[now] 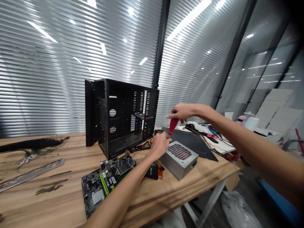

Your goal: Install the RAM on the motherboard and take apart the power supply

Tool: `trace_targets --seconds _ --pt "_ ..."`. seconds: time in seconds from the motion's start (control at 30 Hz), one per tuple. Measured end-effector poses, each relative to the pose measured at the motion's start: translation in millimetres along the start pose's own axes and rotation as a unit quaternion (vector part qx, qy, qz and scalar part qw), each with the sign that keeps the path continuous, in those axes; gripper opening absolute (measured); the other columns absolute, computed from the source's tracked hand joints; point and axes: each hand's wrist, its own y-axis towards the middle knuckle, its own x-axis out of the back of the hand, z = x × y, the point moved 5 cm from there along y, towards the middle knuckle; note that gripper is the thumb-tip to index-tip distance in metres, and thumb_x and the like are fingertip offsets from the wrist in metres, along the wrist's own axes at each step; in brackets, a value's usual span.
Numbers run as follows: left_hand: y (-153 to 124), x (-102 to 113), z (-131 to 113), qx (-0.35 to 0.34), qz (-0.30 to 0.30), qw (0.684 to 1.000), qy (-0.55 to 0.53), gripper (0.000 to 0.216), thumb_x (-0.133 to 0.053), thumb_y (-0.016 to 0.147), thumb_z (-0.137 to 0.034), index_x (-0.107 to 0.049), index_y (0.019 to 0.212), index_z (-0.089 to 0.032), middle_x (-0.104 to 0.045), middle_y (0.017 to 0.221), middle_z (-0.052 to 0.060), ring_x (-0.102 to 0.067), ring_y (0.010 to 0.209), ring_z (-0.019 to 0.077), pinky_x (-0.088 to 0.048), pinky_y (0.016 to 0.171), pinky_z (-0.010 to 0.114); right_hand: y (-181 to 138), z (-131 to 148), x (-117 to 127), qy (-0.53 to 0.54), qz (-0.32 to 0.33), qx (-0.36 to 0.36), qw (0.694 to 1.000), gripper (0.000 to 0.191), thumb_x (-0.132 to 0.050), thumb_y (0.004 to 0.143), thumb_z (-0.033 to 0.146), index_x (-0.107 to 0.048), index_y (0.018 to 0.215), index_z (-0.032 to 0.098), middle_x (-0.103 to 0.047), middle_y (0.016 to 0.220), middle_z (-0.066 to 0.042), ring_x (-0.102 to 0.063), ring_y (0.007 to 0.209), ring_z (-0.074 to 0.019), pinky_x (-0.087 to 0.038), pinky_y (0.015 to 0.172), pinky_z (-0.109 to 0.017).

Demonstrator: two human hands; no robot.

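My right hand (182, 111) is raised over the table and closed round the red handle of a screwdriver (173, 125), which points down toward a flat black side panel (190, 141). Lower down, my left hand (160, 144) is curled shut beside the silver power supply (179, 159); whatever its fingers hold is hidden. Just left of both hands an empty black computer case (118, 117) stands open. A motherboard (106, 180) with green slots lies flat in front of the case, under my left forearm.
The wooden table (47, 190) ends at a front-right edge near the power supply. A metal bracket strip (30, 174) and a bundle of black cables (30, 144) lie at the left. Cables, white containers and clutter sit at the far right. Blinds cover the wall behind.
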Motion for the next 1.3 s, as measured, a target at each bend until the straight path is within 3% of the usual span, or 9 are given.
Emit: trace_targets --seconds 0.13,0.3,0.47,0.63,0.87,1.0,1.1,1.2,1.3 --pt "1 0 -6 -0.012 0.018 1.000 0.011 0.010 -0.072 0.091 -0.031 -0.076 0.091 -0.022 -0.079 0.091 0.009 -0.074 0.091 0.0262 -0.053 0.083 0.033 -7 16 -5 -0.056 0.033 -0.138 0.988 0.079 -0.049 0.083 0.090 -0.068 0.063 0.016 -0.066 0.062 -0.014 -0.066 0.058 -0.0276 -0.053 0.066 -0.045" --pt "6 1 -3 0.001 0.022 1.000 -0.001 0.011 -0.073 0.088 -0.031 -0.076 0.088 -0.021 -0.079 0.092 0.011 -0.074 0.094 0.0291 -0.053 0.087 0.036 -6 19 -2 -0.040 0.044 -0.141 0.988 0.065 -0.063 0.084 0.078 -0.066 0.059 0.018 -0.064 0.064 -0.013 -0.062 0.058 -0.0249 -0.050 0.063 -0.042" --pt "15 7 8 0.002 0.060 0.996 -0.067 0.012 -0.076 0.086 -0.029 -0.078 0.090 -0.018 -0.080 0.093 0.010 -0.073 0.095 0.0271 -0.054 0.088 0.035 15 10 3 -0.067 -0.010 -0.058 0.996 0.057 -0.068 0.085 0.071 -0.063 0.058 0.020 -0.064 0.063 -0.012 -0.062 0.066 -0.0271 -0.047 0.066 -0.042" --pt "15 4 9 -0.016 0.145 0.973 -0.178 0.015 -0.071 0.090 -0.021 -0.078 0.102 -0.015 -0.080 0.091 0.006 -0.076 0.083 0.0184 -0.058 0.070 0.024 27 3 4 -0.046 -0.025 -0.003 0.999 0.045 -0.076 0.082 0.063 -0.066 0.064 0.022 -0.066 0.068 -0.011 -0.064 0.076 -0.0284 -0.048 0.074 -0.043" --pt "5 2 10 0.021 0.093 0.974 -0.204 0.006 -0.074 0.087 -0.017 -0.072 0.090 -0.012 -0.077 0.080 0.006 -0.073 0.070 0.0166 -0.056 0.059 0.022 15 24 4 -0.030 -0.021 0.154 0.987 0.018 -0.071 0.087 0.036 -0.074 0.090 0.018 -0.075 0.089 -0.007 -0.064 0.081 -0.0210 -0.046 0.073 -0.033" --pt "-3 6 4 0.025 0.055 0.983 -0.172 0.011 -0.074 0.090 -0.022 -0.067 0.086 -0.015 -0.075 0.075 0.004 -0.069 0.062 0.0149 -0.053 0.060 0.024 -1 42 2 0.050 0.032 0.233 0.971 0.021 -0.077 0.083 0.036 -0.075 0.096 0.020 -0.076 0.102 -0.007 -0.065 0.093 -0.0225 -0.049 0.082 -0.034" --pt "-6 5 -2 0.009 0.033 0.992 -0.120 0.012 -0.075 0.090 -0.023 -0.066 0.085 -0.017 -0.076 0.079 0.004 -0.071 0.072 0.0173 -0.052 0.070 0.026 -1 37 2 0.048 -0.020 0.123 0.991 0.036 -0.078 0.083 0.055 -0.072 0.078 0.020 -0.071 0.082 -0.010 -0.065 0.094 -0.0296 -0.049 0.084 -0.041" --pt "-4 1 -8 -0.030 0.021 0.998 -0.060 0.011 -0.076 0.090 -0.027 -0.068 0.087 -0.020 -0.078 0.085 0.003 -0.072 0.079 0.0185 -0.051 0.075 0.027 8 10 0 -0.003 -0.082 -0.015 0.996 0.058 -0.068 0.084 0.073 -0.069 0.068 0.018 -0.063 0.069 -0.014 -0.066 0.094 -0.0393 -0.049 0.084 -0.052" --pt "1 -3 -9 -0.034 0.040 0.994 -0.096 0.010 -0.076 0.090 -0.026 -0.070 0.088 -0.019 -0.079 0.086 0.003 -0.073 0.081 0.0180 -0.050 0.074 0.025 28 -27 -6 -0.030 -0.093 -0.008 0.995 0.061 -0.066 0.085 0.075 -0.072 0.073 0.016 -0.062 0.071 -0.013 -0.066 0.097 -0.0420 -0.049 0.083 -0.054"
